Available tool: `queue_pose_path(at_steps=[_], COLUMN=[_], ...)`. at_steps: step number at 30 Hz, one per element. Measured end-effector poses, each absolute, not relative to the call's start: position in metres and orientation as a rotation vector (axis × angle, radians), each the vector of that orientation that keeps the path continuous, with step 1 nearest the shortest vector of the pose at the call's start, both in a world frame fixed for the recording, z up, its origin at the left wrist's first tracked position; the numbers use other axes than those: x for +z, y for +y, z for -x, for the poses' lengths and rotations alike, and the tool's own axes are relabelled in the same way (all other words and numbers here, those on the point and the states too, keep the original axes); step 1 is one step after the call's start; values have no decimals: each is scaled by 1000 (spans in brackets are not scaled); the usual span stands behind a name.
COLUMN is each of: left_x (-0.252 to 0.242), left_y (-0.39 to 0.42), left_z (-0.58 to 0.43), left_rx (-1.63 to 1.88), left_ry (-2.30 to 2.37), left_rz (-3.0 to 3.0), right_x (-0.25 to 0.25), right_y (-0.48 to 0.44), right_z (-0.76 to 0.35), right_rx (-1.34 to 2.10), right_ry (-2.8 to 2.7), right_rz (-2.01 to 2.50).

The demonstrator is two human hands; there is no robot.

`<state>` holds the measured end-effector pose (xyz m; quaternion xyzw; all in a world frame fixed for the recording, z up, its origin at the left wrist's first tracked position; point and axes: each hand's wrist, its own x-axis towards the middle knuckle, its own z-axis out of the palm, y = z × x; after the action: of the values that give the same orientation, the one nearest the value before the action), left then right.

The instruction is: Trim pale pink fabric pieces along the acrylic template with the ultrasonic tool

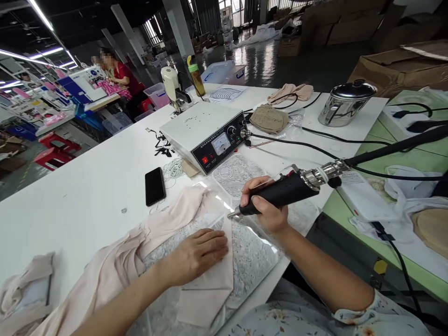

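Note:
My right hand (268,210) is wrapped round a black handheld ultrasonic tool (280,192); a thick cable leaves its rear end. The tool's metal tip (234,213) points down at the upper end of a folded pale pink fabric piece (210,298); whether it touches cannot be told. Flat on that fabric lies my left hand (198,254), fingers stretched out and holding nothing. Beneath is a grey mottled board (252,261) with a clear sheet. More pale pink fabric (119,261) lies bunched to the left.
A control box (206,130) with a dial stands beyond the hands, near a phone (155,186) and a coil of thin cord (174,168). At the back are a bottle (196,79) and a steel pot (345,105). Black cables cross the right side. A person in red (122,74) sits far left.

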<state>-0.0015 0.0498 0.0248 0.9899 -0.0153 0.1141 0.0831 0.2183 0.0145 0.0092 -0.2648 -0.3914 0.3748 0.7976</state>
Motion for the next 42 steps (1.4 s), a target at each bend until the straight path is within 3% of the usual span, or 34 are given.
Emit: queue_pose_path(at_steps=[42], left_x=[26], left_y=[59], left_z=[1], left_rx=[285], left_ry=[-68], left_rz=[-2961], right_x=[7], right_y=[14], right_z=[-216], right_rx=[763], right_ry=[-895], right_rz=[592])
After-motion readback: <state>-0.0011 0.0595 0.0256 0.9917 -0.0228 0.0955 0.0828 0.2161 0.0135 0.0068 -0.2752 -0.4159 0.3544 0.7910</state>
